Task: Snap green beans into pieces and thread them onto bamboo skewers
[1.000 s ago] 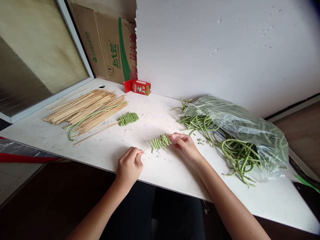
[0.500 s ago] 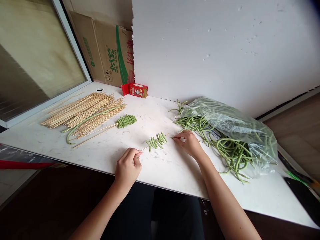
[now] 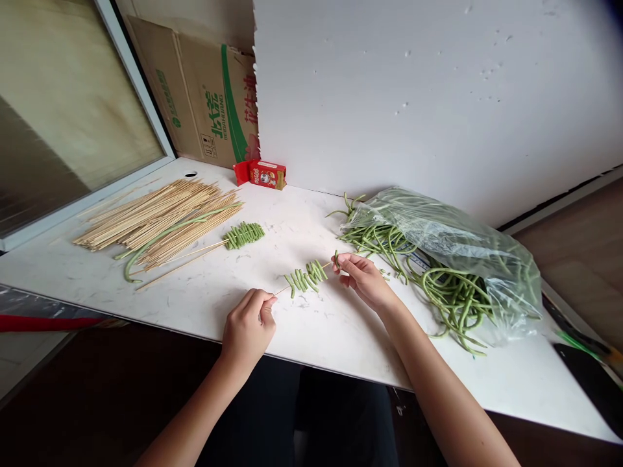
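My left hand [image 3: 249, 324] pinches the near end of a thin wooden skewer [image 3: 281, 290] above the white table. Several short green bean pieces [image 3: 305, 277] are threaded crosswise along it, with a small gap among them. At the skewer's far tip, my right hand [image 3: 360, 275] holds one short bean piece [image 3: 337, 259] between thumb and fingers. Behind my left hand lies a filled skewer of bean pieces [image 3: 244, 235], beside a large pile of bare skewers [image 3: 160, 217] with a long bean on top.
Long green beans [image 3: 457, 298] spill from a clear plastic bag [image 3: 438, 227] on the right. A small red box [image 3: 267, 175] stands at the back, before a cardboard box [image 3: 195, 104]. A black object [image 3: 586, 383] lies at the right edge of the white table [image 3: 195, 311].
My right hand has moved slightly left to the skewer's tip, and the bean piece in its fingers now stands upright there. My left hand has hardly moved.
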A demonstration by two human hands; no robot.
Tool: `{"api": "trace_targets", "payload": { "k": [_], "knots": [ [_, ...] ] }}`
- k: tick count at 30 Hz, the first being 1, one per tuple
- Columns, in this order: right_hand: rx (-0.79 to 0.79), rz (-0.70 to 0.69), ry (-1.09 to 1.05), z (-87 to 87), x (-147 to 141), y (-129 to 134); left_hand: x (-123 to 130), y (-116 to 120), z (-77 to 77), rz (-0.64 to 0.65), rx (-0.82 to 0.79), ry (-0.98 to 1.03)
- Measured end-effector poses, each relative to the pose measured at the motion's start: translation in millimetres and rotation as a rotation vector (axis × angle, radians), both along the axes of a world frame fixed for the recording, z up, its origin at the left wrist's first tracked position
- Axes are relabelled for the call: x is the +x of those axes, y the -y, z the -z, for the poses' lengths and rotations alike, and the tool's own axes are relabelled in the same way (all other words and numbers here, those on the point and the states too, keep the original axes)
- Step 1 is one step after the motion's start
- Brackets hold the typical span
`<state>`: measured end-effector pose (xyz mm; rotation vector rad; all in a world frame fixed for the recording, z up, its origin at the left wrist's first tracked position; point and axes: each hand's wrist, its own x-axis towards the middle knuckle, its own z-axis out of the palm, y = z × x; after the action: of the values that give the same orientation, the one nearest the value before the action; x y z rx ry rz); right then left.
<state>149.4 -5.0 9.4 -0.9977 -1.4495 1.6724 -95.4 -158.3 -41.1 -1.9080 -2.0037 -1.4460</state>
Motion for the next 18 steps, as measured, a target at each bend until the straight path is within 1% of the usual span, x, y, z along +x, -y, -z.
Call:
{"api": "trace_targets", "payload": {
  "k": [6, 18],
  "knots": [
    [-0.043, -0.065, -0.036, 0.2, -0.8, 1.6, 0.2, 0.2, 0.2, 0.009, -0.015, -0.004],
    [-0.042, -0.068, -0.043, -0.1, -1.6, 1.1, -0.7, 0.7, -0.1, 0.000, -0.012, -0.006]
  ]
}}
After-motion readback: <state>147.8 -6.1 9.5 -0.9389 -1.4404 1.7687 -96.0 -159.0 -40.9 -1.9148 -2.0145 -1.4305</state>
